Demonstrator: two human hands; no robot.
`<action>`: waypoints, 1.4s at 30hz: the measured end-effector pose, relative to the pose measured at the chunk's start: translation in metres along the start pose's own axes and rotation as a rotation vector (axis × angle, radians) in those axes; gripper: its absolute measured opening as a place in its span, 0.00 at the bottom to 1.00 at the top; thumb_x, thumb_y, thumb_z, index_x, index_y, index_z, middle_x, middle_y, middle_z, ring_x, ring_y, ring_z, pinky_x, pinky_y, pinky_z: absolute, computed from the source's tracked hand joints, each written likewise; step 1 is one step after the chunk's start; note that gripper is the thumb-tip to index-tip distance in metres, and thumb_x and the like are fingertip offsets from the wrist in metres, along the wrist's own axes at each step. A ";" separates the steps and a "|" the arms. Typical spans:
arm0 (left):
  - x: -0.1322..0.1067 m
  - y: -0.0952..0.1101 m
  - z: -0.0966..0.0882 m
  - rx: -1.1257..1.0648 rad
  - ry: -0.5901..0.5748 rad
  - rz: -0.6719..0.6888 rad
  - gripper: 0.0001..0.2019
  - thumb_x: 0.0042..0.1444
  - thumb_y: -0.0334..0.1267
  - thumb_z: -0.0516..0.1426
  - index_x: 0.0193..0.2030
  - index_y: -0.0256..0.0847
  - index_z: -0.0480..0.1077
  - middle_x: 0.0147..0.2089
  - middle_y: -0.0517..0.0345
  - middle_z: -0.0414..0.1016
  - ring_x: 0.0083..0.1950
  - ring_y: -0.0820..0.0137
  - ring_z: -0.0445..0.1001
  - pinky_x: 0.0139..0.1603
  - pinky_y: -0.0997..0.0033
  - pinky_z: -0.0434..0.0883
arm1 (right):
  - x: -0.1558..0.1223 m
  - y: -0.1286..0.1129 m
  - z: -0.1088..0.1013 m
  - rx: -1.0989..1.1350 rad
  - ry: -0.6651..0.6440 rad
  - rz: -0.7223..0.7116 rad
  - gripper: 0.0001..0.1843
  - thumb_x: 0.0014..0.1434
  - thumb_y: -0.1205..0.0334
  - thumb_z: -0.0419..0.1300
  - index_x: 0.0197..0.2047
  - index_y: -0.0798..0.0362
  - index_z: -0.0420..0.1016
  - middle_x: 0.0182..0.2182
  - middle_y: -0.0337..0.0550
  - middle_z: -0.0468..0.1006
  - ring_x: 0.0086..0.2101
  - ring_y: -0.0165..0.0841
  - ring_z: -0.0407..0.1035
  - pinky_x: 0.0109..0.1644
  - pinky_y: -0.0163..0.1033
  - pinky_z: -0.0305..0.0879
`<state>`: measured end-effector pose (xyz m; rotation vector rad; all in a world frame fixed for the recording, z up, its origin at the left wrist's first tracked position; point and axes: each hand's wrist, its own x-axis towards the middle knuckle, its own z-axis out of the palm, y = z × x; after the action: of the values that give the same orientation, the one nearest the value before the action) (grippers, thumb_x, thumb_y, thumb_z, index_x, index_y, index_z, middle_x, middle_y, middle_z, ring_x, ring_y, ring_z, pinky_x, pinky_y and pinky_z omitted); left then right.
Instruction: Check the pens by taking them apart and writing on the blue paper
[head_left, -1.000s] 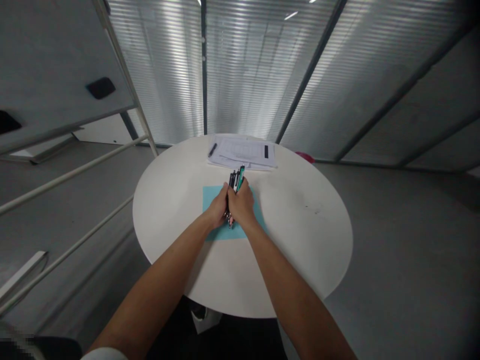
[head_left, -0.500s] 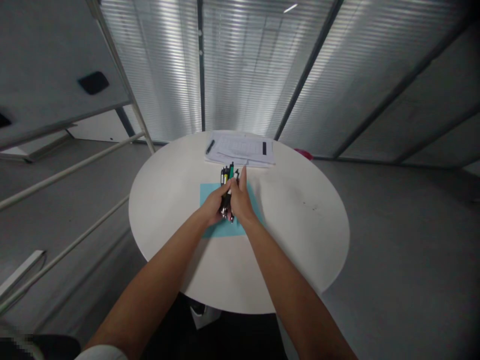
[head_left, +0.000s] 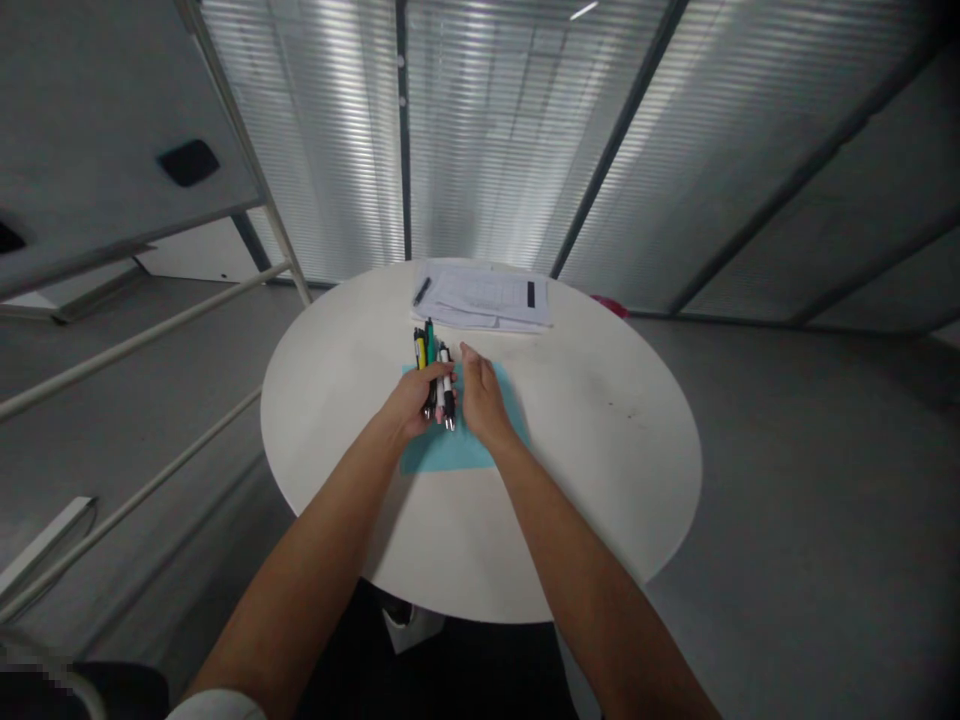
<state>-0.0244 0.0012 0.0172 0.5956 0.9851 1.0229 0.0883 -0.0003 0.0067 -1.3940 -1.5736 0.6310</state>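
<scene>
My left hand (head_left: 411,402) is closed around a bundle of pens (head_left: 433,378) in black, yellow, green and white, held a little above a light blue sheet (head_left: 450,450) on the round white table (head_left: 600,450). Just to the right of the bundle, my right hand (head_left: 482,400) is flat with its fingers stretched out, over the blue sheet and holding nothing. A small gap separates it from the pens.
A stack of white papers (head_left: 487,298) lies at the table's far edge, with a dark pen (head_left: 422,291) on its left side and a black strip on its right. A whiteboard frame with rails stands to the left. Ribbed glass walls rise behind.
Both hands gripped the pen bundle together before. My right hand has let go and opened, and my left hand has carried the bundle slightly left.
</scene>
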 end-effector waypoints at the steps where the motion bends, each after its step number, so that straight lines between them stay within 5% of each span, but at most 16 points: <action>1: 0.000 0.002 -0.003 0.096 0.061 0.064 0.11 0.51 0.39 0.59 0.37 0.33 0.71 0.17 0.59 0.68 0.14 0.73 0.64 0.11 0.77 0.58 | 0.000 0.001 -0.002 -0.099 0.009 0.003 0.26 0.67 0.53 0.41 0.56 0.55 0.71 0.54 0.51 0.73 0.56 0.35 0.64 0.60 0.43 0.59; 5: 0.001 0.019 -0.027 0.467 0.329 0.199 0.13 0.47 0.39 0.60 0.38 0.34 0.70 0.19 0.57 0.69 0.17 0.68 0.68 0.14 0.73 0.61 | -0.007 -0.001 -0.010 -0.547 -0.232 -0.018 0.15 0.60 0.59 0.51 0.43 0.49 0.78 0.43 0.48 0.77 0.46 0.41 0.68 0.52 0.48 0.62; 10: 0.000 0.046 -0.073 0.895 0.651 0.303 0.18 0.47 0.40 0.59 0.44 0.35 0.69 0.30 0.49 0.76 0.30 0.62 0.76 0.26 0.68 0.69 | -0.028 -0.014 -0.009 -0.744 -0.368 -0.128 0.19 0.61 0.52 0.52 0.49 0.50 0.77 0.48 0.54 0.75 0.49 0.48 0.65 0.50 0.53 0.60; 14: -0.011 0.053 -0.106 1.153 0.819 0.206 0.19 0.47 0.39 0.57 0.46 0.35 0.68 0.38 0.41 0.78 0.38 0.56 0.78 0.32 0.65 0.70 | -0.032 -0.017 0.005 -0.725 -0.417 -0.172 0.25 0.62 0.46 0.50 0.55 0.50 0.73 0.54 0.55 0.71 0.53 0.50 0.62 0.54 0.55 0.57; 19: -0.022 0.053 -0.117 1.286 0.817 0.057 0.20 0.48 0.39 0.57 0.48 0.33 0.67 0.44 0.35 0.77 0.43 0.51 0.78 0.36 0.63 0.71 | -0.018 -0.015 0.033 -0.737 -0.432 -0.228 0.27 0.63 0.49 0.50 0.60 0.52 0.68 0.62 0.57 0.64 0.59 0.50 0.58 0.58 0.55 0.55; 29: -0.018 0.068 -0.115 1.321 0.942 0.038 0.27 0.48 0.36 0.57 0.56 0.29 0.60 0.51 0.27 0.73 0.53 0.47 0.74 0.47 0.57 0.71 | 0.006 -0.021 0.088 -0.691 -0.451 -0.304 0.30 0.65 0.49 0.47 0.66 0.53 0.59 0.67 0.56 0.55 0.65 0.49 0.48 0.64 0.54 0.46; 42: -0.013 0.063 -0.103 1.427 0.963 -0.023 0.27 0.52 0.47 0.54 0.54 0.28 0.66 0.58 0.26 0.64 0.56 0.42 0.70 0.52 0.49 0.68 | 0.005 -0.018 0.091 -0.676 -0.413 -0.394 0.27 0.67 0.52 0.45 0.65 0.51 0.60 0.67 0.52 0.57 0.65 0.44 0.49 0.66 0.51 0.43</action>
<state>-0.1445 0.0141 0.0253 1.2493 2.6040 0.3765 0.0001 0.0179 -0.0180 -1.4006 -2.4707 0.1389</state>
